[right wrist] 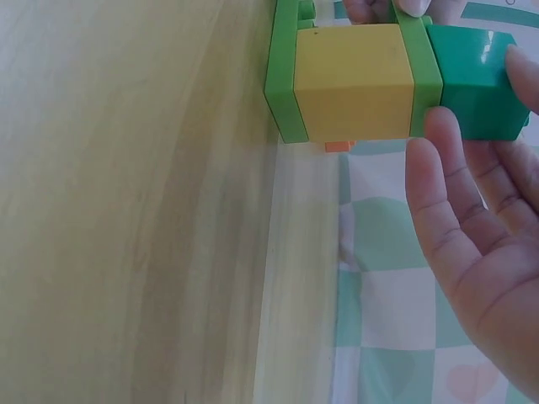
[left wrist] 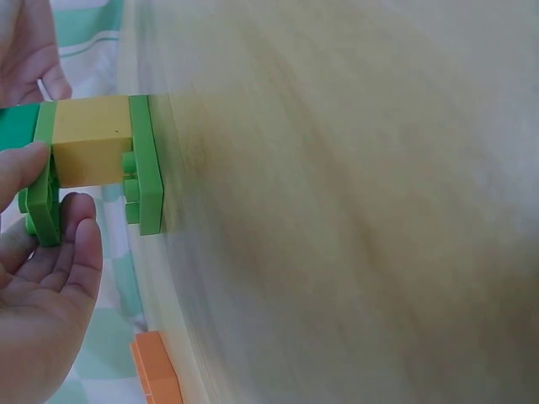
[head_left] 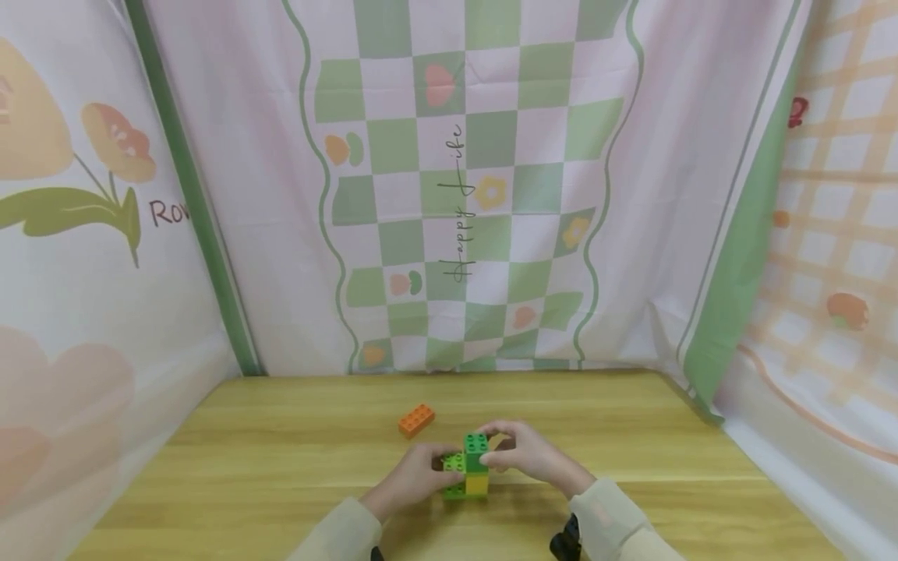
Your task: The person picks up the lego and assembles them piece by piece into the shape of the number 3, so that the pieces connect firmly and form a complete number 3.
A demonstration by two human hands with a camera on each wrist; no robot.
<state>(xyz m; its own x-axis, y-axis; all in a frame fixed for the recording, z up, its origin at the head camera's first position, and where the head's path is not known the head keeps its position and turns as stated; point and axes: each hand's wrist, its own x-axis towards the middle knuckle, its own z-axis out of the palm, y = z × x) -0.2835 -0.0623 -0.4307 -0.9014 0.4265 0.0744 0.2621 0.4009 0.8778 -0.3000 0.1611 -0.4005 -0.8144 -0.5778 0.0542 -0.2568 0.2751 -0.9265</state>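
Observation:
A stack of toy building bricks stands on the table between both hands. At its base lies a light green plate [left wrist: 152, 189], with a yellow brick [right wrist: 355, 84] on one end. Over the yellow brick sits a second light green plate [left wrist: 44, 181], jutting out to the left. A dark green brick [right wrist: 473, 80] tops the stack above the yellow one. My left hand [head_left: 414, 473] pinches the jutting end of the upper plate between thumb and fingers. With thumb and fingers on opposite sides, my right hand [head_left: 528, 452] grips the dark green brick.
An orange brick [head_left: 417, 421] lies on the wooden table [head_left: 295, 460] behind the stack, a little to the left. Printed cloth curtains [head_left: 281, 234] hang at the back and both sides of the table.

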